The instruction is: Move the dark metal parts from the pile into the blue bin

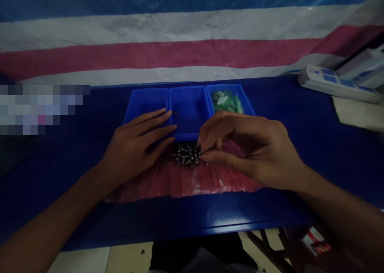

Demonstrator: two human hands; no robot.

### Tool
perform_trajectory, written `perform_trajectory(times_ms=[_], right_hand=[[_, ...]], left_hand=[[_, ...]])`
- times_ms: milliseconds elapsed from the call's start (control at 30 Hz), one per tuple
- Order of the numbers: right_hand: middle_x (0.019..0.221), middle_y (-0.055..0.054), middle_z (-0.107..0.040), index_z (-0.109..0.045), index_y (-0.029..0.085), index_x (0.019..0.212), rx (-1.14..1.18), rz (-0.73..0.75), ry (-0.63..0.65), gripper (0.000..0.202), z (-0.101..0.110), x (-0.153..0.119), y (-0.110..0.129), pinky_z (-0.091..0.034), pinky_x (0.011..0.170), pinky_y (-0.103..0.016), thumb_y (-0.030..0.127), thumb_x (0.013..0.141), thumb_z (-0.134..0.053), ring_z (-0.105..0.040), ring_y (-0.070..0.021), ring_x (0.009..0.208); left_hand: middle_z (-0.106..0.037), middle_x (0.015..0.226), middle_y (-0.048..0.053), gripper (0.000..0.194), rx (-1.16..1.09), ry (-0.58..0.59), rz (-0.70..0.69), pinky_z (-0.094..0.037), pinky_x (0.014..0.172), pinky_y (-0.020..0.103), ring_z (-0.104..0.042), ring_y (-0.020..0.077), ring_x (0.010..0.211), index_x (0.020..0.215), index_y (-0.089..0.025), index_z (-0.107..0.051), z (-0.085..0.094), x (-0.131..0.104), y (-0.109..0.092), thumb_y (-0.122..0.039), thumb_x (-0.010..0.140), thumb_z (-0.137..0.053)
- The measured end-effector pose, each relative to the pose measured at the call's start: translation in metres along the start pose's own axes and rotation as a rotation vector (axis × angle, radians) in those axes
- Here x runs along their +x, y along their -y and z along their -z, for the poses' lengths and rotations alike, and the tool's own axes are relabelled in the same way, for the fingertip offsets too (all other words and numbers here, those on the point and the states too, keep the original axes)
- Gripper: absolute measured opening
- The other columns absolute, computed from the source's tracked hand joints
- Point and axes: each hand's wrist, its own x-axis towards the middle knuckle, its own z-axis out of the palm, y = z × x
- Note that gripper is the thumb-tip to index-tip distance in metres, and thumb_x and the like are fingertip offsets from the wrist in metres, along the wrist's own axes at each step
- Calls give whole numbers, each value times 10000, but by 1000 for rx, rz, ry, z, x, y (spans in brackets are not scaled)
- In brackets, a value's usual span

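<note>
A heap of small dark metal screws (187, 155) lies on flat red plastic bags (192, 183), just in front of the blue bins. My left hand (139, 141) is spread palm down to the left of the heap, fingers stretched toward the bins and holding nothing. At the heap's right edge, my right hand (246, 145) pinches with thumb and fingertips what looks like one of the screws, mostly hidden by the fingers. Inside the middle blue bin (192, 105) sits a single small dark piece (175, 113). The left blue bin (148, 99) is partly covered by my left hand.
Green plastic bags with metal pieces (223, 101) fill the right blue bin (246, 101). A white power strip (336, 83) stands at the table's back right, near a pale flat item (358, 113). Behind the blue table (144, 217) hangs a striped sheet (168, 53).
</note>
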Motion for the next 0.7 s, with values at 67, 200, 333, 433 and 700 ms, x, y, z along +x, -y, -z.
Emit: perform_trajectory(times_ms=[67, 200, 333, 433, 700], right_hand=[[901, -15, -750, -754, 188, 886, 110, -103, -19, 90, -3, 1, 0, -598, 711, -277, 220, 937, -820, -725, -153, 844], [936, -38, -797, -818, 191, 894, 253, -233, 13, 109, -7, 0, -1, -642, 733, -255, 288, 898, -866, -767, -159, 855], [892, -21, -804, -811, 187, 984, 386, -322, 55, 120, -7, 1, 0, -649, 700, -221, 158, 875, -852, -774, -140, 783], [679, 19, -745, -757, 170, 886, 470, -445, 75, 157, -7, 1, -1, -567, 498, -165, 267, 876, -879, -698, -106, 537], [1001, -43, -816, -738, 191, 1179, 283, -337, -200, 164, -6, 0, -8, -656, 622, -242, 234, 1026, -696, -799, -162, 789]], left_hand=[[-731, 1368, 96, 167, 2, 1, 2, -643, 1097, 433, -696, 260, 1305, 1191, -202, -724, 0, -1, 0, -259, 1042, -675], [-733, 1368, 84, 172, -1, -3, 5, -646, 1093, 443, -702, 264, 1295, 1194, -210, -732, 0, -1, 1, -265, 1042, -673], [-729, 1374, 87, 178, -9, -5, 15, -634, 1110, 428, -697, 259, 1303, 1194, -211, -739, 0, -1, 1, -262, 1033, -685], [-729, 1373, 90, 181, -8, -4, 14, -637, 1103, 426, -702, 263, 1296, 1191, -201, -748, 0, -1, 1, -248, 1026, -690], [-720, 1376, 126, 194, 15, 13, -12, -628, 1115, 442, -692, 271, 1310, 1199, -166, -743, 0, -1, 1, -244, 1048, -650]])
